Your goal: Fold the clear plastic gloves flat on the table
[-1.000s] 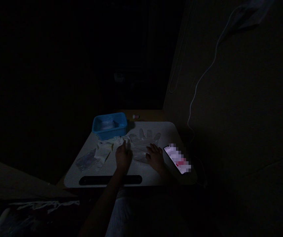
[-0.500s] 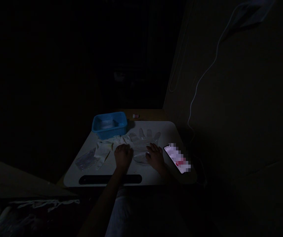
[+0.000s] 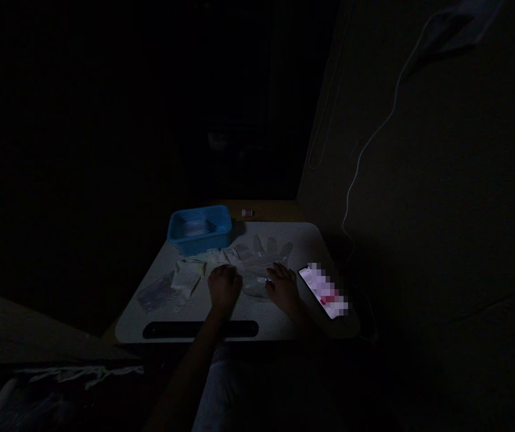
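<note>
A clear disposable plastic glove (image 3: 257,277) lies spread on the small white table, its fingers pointing away from me. My left hand (image 3: 225,288) is at the left edge of the glove, fingers curled in and closed on the film. My right hand (image 3: 283,289) rests over its right side, fingers stretched and a little apart, with the thumb set off toward the middle. Crumpled white wrapping (image 3: 188,277) and a flat clear plastic packet (image 3: 156,293) are left of my left hand. The dim light hides the fingertips' exact contact.
A blue plastic basket (image 3: 201,245) stands at the table's back left. A lit phone (image 3: 318,291) lies at the right. Beyond the far edge is a small white-and-red cup-like item (image 3: 247,213). A black slot (image 3: 158,329) runs along the near edge. A white cable (image 3: 357,165) hangs at the right wall.
Both hands keep almost the same place on the glove. The whole view has shifted very slightly; nothing else has visibly moved.
</note>
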Demonstrator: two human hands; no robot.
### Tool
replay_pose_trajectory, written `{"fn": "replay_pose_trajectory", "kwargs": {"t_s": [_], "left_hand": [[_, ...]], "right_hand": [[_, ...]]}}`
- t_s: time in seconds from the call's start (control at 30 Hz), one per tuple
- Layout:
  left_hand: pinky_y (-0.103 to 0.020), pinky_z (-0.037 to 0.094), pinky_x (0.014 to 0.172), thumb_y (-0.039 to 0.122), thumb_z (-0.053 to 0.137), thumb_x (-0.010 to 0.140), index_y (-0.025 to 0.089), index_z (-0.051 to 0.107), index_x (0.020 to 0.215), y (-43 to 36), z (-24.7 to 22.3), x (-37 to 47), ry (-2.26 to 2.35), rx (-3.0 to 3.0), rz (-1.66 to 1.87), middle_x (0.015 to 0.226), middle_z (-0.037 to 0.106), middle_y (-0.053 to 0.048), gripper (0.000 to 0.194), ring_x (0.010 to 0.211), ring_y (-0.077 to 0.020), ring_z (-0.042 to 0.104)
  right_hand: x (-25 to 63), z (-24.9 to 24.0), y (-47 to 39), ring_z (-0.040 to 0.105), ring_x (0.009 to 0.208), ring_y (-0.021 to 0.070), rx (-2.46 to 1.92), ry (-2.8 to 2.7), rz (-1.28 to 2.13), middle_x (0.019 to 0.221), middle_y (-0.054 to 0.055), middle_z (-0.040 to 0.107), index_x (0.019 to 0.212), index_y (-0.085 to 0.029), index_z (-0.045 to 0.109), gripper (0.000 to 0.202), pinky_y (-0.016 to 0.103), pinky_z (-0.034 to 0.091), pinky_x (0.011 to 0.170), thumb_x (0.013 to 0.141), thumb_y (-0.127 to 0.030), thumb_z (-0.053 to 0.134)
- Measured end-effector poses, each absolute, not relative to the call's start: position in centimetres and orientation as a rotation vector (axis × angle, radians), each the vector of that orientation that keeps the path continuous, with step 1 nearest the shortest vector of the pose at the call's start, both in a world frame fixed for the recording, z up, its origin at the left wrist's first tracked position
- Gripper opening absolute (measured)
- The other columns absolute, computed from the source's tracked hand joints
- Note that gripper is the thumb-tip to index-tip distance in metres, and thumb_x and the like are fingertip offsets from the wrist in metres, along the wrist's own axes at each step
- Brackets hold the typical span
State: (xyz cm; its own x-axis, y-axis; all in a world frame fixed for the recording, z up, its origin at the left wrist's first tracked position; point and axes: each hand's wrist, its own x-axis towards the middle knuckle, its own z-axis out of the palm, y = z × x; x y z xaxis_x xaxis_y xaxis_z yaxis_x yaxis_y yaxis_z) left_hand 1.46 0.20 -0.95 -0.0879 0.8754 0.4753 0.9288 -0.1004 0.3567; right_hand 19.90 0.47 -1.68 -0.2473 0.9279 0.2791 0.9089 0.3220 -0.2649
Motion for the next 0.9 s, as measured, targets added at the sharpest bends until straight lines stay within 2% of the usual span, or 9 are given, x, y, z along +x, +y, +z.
{"fn": "replay_pose_trajectory", "kwargs": {"t_s": [0.37, 0.9], "left_hand": [[-0.035, 0.042, 0.083, 0.034, 0.043, 0.079, 0.018, 0.068, 0.082, 0.38, -1.39, 1.31, -2.024, -2.101, -1.138, 0.087, 0.069, -0.007, 0.03, 0.086, -0.0214, 0.06], [-0.036, 0.041, 0.083, 0.038, 0.049, 0.079, 0.018, 0.065, 0.094, 0.72, -1.9, 1.25, -1.933, -2.225, -0.943, 0.094, 0.067, -0.008, 0.03, 0.092, -0.0232, 0.057]], "right_hand": [[19.89, -1.51, 0.47, 0.035, 0.125, 0.0219, -1.635, -2.208, 0.081, 0.134, 0.008, 0.045, 0.118, -0.021, 0.053, 0.037, 0.041, 0.022, 0.101, 0.082, -0.027, 0.044], [19.9, -1.7, 0.55, 0.036, 0.125, 0.0224, -1.634, -2.202, 0.093, 0.134, 0.009, 0.045, 0.119, -0.02, 0.053, 0.039, 0.042, 0.021, 0.101, 0.082, -0.028, 0.046]]}}
